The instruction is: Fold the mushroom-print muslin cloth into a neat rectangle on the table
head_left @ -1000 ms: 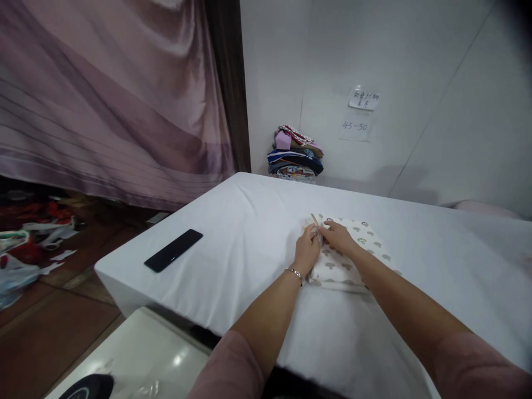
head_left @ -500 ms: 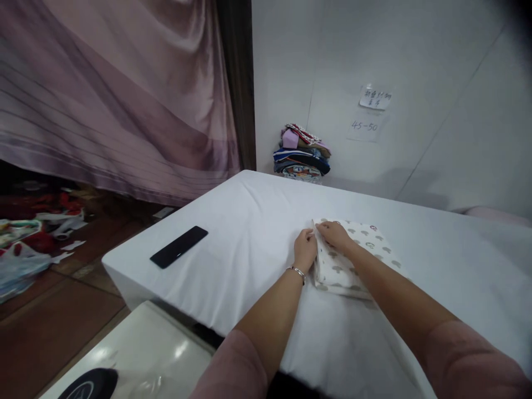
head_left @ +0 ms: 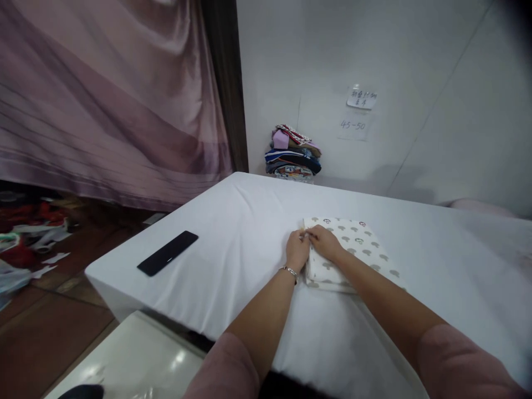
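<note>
A white folded cloth (head_left: 347,244) printed with grey mushroom shapes lies flat on the white-covered table (head_left: 241,249). My left hand (head_left: 297,249), with a bracelet at the wrist, is closed at the left edge of the cloth, pinching it. Against it, my right hand (head_left: 326,241) is closed too, its thumb and fingertips pinching the same edge. The two hands' fingertips meet there, and exactly how the edge lies between them is hidden. My right forearm covers the front right part of the cloth.
A black phone (head_left: 168,254) lies on the table's left part. Against the wall stands a stack of folded clothes (head_left: 293,155), left of two paper notes (head_left: 353,126). A pink curtain (head_left: 124,100) hangs at left. A pale glossy surface (head_left: 137,354) sits at the near left, below the table.
My right hand has slid along the cloth's left edge towards me, and its fingertips now meet those of my left hand. The view has turned slightly right.
</note>
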Available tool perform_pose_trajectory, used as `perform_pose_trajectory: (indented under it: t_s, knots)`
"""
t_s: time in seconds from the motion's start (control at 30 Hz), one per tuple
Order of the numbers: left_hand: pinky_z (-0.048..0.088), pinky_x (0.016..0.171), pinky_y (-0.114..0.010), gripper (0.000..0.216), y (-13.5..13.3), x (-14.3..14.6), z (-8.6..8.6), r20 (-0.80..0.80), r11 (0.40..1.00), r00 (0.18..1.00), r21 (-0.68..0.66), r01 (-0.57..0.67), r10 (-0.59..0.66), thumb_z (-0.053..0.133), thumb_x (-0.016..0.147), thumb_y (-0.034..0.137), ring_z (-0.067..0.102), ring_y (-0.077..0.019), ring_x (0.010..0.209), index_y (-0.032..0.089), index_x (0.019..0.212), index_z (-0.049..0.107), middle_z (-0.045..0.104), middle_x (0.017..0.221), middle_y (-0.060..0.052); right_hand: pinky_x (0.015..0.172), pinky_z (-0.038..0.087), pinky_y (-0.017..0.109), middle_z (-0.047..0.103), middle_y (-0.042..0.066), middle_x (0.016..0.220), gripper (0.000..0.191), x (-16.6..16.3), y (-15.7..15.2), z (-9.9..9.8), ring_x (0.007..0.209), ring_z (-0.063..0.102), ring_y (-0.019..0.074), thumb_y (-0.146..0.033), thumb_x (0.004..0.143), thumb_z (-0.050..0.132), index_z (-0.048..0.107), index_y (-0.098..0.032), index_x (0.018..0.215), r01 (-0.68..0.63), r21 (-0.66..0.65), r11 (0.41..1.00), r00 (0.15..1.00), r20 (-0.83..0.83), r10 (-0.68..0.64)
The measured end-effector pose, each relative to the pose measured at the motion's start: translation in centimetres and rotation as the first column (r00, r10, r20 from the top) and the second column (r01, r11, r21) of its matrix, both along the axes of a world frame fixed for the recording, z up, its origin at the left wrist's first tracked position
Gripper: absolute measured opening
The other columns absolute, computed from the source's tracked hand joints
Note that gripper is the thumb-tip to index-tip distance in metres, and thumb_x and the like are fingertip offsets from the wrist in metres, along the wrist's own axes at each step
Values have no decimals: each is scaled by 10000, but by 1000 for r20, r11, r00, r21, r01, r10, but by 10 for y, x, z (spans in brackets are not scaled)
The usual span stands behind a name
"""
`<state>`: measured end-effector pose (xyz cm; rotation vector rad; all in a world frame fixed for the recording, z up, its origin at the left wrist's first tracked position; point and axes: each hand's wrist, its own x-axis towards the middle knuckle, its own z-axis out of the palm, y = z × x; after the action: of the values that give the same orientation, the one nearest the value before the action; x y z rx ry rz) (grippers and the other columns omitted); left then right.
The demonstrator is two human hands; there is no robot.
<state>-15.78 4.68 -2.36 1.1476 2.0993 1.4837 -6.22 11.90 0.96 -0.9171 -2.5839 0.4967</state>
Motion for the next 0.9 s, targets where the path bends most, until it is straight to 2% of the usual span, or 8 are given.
perform_pose_trajectory:
  t_s: [0.17, 0.33, 0.4, 0.53, 0.7, 0.9]
  knots:
    - [440, 850, -283, 217, 1, -3, 1, -33, 999, 999, -41, 21, -22, 538, 798, 150, 592, -177, 950, 168, 997, 622, 646, 1047, -77, 880, 425, 289, 658, 54, 995, 280, 20, -19, 3, 959, 570, 163, -76, 797, 482, 675, -181, 971, -153, -9, 988, 984, -95, 152]
    - [445, 862, -298, 221, 1, -5, 3, -24, 998, 999, -46, 35, -36, 533, 795, 178, 600, -180, 939, 165, 999, 617, 654, 1035, -74, 900, 435, 321, 638, 77, 1101, 236, 61, -59, 13, 1030, 568, 186, -181, 878, 452, 657, -189, 996, -208, 100, 973, 976, -42, 213]
    - [445, 863, -301, 210, 1, -5, 3, -25, 998, 999, -44, 35, -36, 533, 791, 182, 602, -180, 932, 171, 982, 620, 658, 1021, -69, 949, 413, 362, 604, 85, 1203, 261, 79, -73, 9, 1115, 537, 204, -259, 911, 437, 633, -197, 1071, -205, 147, 968, 978, -3, 208]
    - [441, 864, -295, 213, -1, -5, 6, -19, 998, 999, -50, 32, -33, 547, 778, 185, 603, -179, 929, 180, 977, 621, 656, 1035, -61, 1061, 293, 487, 468, 120, 1390, 423, 102, -85, -11, 1305, 380, 264, -334, 907, 452, 501, -167, 1292, -183, 265, 947, 983, 75, 169]
    - [442, 846, -277, 310, 7, -10, 12, 18, 995, 1000, -100, 6, -4, 541, 806, 238, 611, -173, 926, 164, 1104, 582, 642, 1108, -86, 1062, 294, 492, 491, 137, 1367, 418, 98, -91, -22, 1280, 411, 273, -277, 890, 457, 507, -144, 1282, -179, 333, 926, 984, 42, 175]
    - [411, 862, -269, 356, 46, -22, 22, -16, 985, 1000, -173, 20, -23, 481, 868, 401, 585, -195, 1017, 143, 1084, 598, 637, 1151, -107, 989, 357, 459, 547, 117, 1293, 359, 82, -102, -22, 1191, 477, 266, -184, 895, 427, 521, -187, 1241, -202, 381, 902, 968, -63, 244]
